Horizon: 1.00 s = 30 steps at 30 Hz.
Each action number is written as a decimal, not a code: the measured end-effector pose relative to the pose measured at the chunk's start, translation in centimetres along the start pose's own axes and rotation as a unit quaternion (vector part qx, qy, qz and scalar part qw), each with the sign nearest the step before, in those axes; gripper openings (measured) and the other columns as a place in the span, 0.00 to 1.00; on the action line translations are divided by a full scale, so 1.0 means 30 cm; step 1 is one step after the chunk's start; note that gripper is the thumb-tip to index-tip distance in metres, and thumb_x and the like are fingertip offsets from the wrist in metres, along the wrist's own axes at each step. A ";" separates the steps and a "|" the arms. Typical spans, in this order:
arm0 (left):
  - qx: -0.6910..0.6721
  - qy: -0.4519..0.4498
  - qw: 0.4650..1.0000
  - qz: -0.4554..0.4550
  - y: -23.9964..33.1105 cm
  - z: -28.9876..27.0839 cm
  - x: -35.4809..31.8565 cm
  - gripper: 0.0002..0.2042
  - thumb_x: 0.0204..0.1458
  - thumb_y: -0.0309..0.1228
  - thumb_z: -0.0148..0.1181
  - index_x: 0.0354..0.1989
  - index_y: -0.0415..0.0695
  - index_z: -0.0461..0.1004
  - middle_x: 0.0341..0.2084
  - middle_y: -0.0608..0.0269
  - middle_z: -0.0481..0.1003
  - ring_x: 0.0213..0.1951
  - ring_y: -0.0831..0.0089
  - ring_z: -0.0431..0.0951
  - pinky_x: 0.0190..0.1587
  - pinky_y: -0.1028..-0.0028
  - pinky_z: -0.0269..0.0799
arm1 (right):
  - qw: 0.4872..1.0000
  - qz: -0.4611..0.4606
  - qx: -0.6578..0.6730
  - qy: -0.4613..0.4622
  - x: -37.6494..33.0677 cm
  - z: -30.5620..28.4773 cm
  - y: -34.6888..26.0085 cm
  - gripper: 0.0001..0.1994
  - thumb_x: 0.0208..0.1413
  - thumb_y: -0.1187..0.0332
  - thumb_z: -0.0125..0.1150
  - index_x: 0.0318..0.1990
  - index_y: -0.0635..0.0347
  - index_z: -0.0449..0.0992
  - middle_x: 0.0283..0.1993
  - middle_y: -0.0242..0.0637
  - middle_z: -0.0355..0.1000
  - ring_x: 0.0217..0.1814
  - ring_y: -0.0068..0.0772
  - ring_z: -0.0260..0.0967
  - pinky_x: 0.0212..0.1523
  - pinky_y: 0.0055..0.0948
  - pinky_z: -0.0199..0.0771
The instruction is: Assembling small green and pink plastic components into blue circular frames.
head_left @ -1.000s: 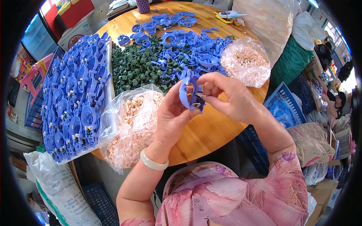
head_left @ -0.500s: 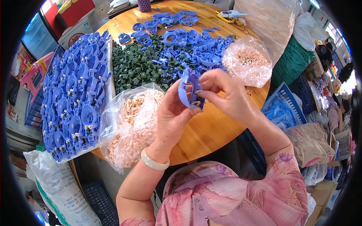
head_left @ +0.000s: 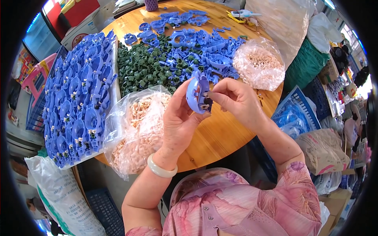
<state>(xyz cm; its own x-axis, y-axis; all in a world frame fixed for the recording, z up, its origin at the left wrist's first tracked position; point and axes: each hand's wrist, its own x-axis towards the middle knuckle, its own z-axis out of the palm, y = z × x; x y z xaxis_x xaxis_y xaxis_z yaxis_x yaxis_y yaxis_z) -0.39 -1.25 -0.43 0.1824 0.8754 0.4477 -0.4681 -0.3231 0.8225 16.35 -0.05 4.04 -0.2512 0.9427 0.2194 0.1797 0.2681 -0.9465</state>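
My left hand is closed around a blue plastic part, holding it upright above the near side of the table. The part has a rounded rim, and small dark and pale bits show on its inner side. At its right edge, the thumb and forefinger of my right hand are pinched together. Whatever sits between those fingertips is too small to make out. Beside my left wrist lies a clear bag of small cream-coloured pieces. Dark green pieces and loose blue parts are heaped beyond my hands.
A white-edged tray packed with blue assemblies stands at the left. Another clear bag of cream pieces rests on the right of the round wooden table. A white and blue tool lies at the back right.
The blue part has turned slightly in my left hand, showing more of its outer wall. My right fingertips have shifted a little and are more closed; my right hand has lowered slightly.
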 end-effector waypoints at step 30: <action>0.010 0.009 1.000 -0.023 0.006 -0.001 -0.001 0.34 0.43 0.11 0.59 0.61 0.42 0.57 0.52 0.64 0.66 0.51 0.75 0.69 0.51 0.75 0.70 | 0.920 -0.227 -0.319 0.023 -0.016 -0.008 -0.007 0.05 0.49 0.70 0.59 0.33 0.56 0.71 0.29 0.37 0.66 0.31 0.42 0.68 0.25 0.34 0.67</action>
<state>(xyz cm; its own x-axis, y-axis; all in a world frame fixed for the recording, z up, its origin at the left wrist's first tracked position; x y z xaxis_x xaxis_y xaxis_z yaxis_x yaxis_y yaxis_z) -0.51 -1.33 -0.30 0.1875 0.8955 0.4037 -0.4422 -0.2900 0.8487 16.66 -0.52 4.17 -0.4009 0.7083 0.5810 0.5906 0.6847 -0.4272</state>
